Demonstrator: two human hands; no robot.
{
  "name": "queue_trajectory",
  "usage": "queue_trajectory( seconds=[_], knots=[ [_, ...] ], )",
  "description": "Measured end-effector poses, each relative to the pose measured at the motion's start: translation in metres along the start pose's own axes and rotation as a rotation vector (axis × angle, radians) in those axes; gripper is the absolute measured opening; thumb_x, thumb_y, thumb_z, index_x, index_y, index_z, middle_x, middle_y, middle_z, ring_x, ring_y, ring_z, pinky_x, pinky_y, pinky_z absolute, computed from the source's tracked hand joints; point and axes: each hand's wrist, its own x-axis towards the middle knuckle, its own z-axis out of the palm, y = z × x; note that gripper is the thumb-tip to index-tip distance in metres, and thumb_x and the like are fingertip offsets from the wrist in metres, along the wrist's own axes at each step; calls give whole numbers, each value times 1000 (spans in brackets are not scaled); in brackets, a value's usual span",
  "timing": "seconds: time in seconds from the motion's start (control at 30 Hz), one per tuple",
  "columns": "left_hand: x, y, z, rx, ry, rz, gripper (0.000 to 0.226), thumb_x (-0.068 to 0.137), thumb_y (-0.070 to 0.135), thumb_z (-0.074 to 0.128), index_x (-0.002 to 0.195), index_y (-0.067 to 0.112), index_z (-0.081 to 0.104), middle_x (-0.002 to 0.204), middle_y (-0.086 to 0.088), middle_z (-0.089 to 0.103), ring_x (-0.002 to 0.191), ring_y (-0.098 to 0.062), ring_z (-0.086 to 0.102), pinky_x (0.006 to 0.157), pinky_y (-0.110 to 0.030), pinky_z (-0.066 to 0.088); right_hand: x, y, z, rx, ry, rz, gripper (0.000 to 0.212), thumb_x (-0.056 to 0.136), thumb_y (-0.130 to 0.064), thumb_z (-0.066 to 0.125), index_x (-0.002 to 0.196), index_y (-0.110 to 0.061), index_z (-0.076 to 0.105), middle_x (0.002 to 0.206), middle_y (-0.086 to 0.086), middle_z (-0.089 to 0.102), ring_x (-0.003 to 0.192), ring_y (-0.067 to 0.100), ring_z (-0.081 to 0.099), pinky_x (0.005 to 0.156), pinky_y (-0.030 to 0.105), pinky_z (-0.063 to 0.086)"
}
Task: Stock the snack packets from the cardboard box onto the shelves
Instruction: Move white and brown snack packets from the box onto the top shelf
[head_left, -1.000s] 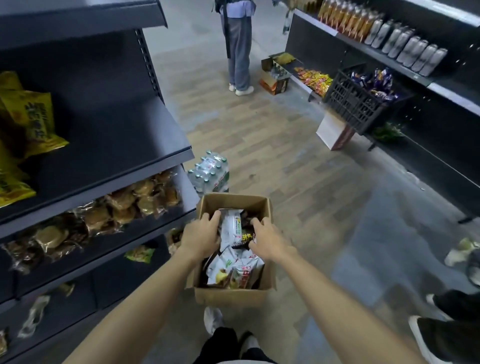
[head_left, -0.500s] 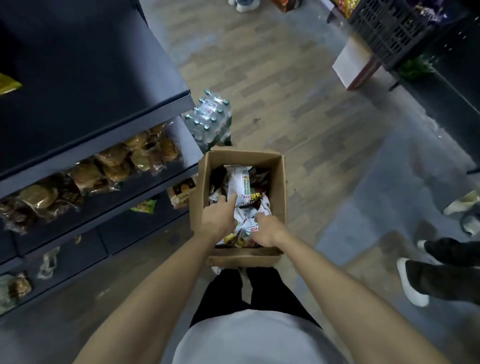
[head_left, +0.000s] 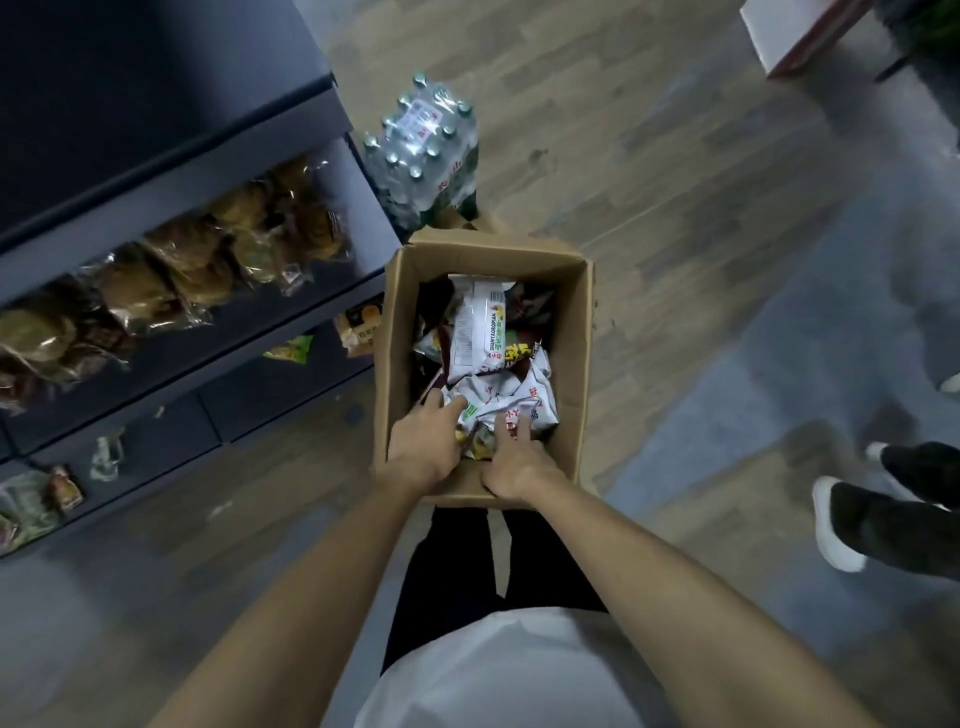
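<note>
An open cardboard box (head_left: 571, 332) stands on the floor in front of my legs. It holds several snack packets; a long white one (head_left: 478, 322) lies on top and crumpled white ones (head_left: 519, 400) sit at the near end. My left hand (head_left: 423, 447) reaches over the near left rim, its fingers lying on a white packet. Beside it, my right hand (head_left: 511, 462) reaches over the near rim with its fingers down on the crumpled white packets. The dark grey shelves (head_left: 171, 182) rise to the left of the box.
Wrapped bread packs (head_left: 208, 260) fill the middle shelf, and a few loose packets (head_left: 291, 351) lie lower down. A shrink-wrapped pack of water bottles (head_left: 426, 150) stands just behind the box. Another person's shoes (head_left: 852, 519) are at the right. A white carton (head_left: 789, 36) sits far right.
My view has tipped down over the box. Both hands have slid back from the middle of the box to the packets at its near end.
</note>
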Motion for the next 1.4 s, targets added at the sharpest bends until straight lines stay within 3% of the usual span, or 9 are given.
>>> queue_trajectory(
  seconds=[0.23, 0.43, 0.6, 0.73, 0.83, 0.97, 1.03, 1.2, 1.4],
  knots=[
    [11, 2, 31, -109, -40, -73, 61, 84, 7, 60, 138, 22, 36, 140, -8, 28, 119, -33, 45, 84, -45, 49, 34, -2, 3, -68, 152, -23, 85, 92, -31, 59, 154, -32, 1, 159, 18, -7, 143, 42, 15, 108, 43, 35],
    [32, 1, 46, -170, 57, 5, 55, 87, 3, 53, 138, 12, 36, 144, -9, 33, 122, -34, 44, 88, -47, 49, 58, -3, 18, 116, 20, 8, 101, 90, -46, 58, 146, -46, -26, 155, 28, 8, 139, 43, 29, 110, 49, 34],
    [44, 4, 69, -64, 93, -30, 58, 95, 5, 45, 148, 7, 22, 155, -12, 22, 137, -32, 30, 101, -42, 43, 75, -8, 32, 197, 139, 46, 89, 96, -27, 51, 150, -41, -19, 146, 34, 16, 132, 46, 38, 104, 45, 40],
    [52, 10, 77, 149, 132, -103, 57, 93, 13, 50, 146, 7, 31, 151, -13, 33, 114, -33, 54, 72, -36, 53, 78, -4, 33, 257, 260, 32, 77, 97, -27, 51, 152, -41, -2, 136, 27, 36, 116, 44, 51, 91, 46, 47],
    [60, 10, 67, 173, 168, -152, 51, 74, 22, 73, 123, 16, 60, 115, -10, 62, 74, -23, 66, 47, -26, 47, 68, -1, 25, 263, 306, 11, 75, 97, -18, 48, 151, -44, 3, 127, 25, 44, 109, 44, 55, 89, 45, 46],
    [69, 9, 66, 31, 49, -182, 50, 97, 12, 42, 145, 16, 26, 134, -19, 39, 104, -36, 59, 75, -42, 51, 48, 1, -1, 242, 398, -50, 72, 95, -12, 49, 148, -45, 14, 124, 21, 47, 102, 40, 57, 85, 41, 47],
    [66, 12, 64, 5, 63, -219, 54, 98, 11, 41, 147, 15, 20, 138, -21, 35, 109, -37, 56, 79, -44, 51, 34, 1, -20, 190, 441, -107, 70, 93, -14, 52, 147, -43, 17, 118, 18, 50, 99, 39, 58, 82, 41, 47],
    [70, 17, 63, 59, 40, -270, 42, 98, 9, 38, 139, 10, 30, 138, -19, 38, 114, -38, 51, 85, -47, 52, 2, 3, -54, 52, 467, -189, 69, 93, -22, 58, 144, -42, 17, 110, 15, 51, 92, 38, 60, 77, 41, 48],
    [66, 20, 58, 59, 11, -310, 35, 98, 12, 40, 132, 11, 42, 131, -12, 42, 121, -31, 44, 90, -45, 46, -12, 3, -74, 110, 572, -255, 74, 92, -25, 59, 148, -40, 15, 108, 13, 50, 90, 36, 57, 72, 38, 41]
  ],
)
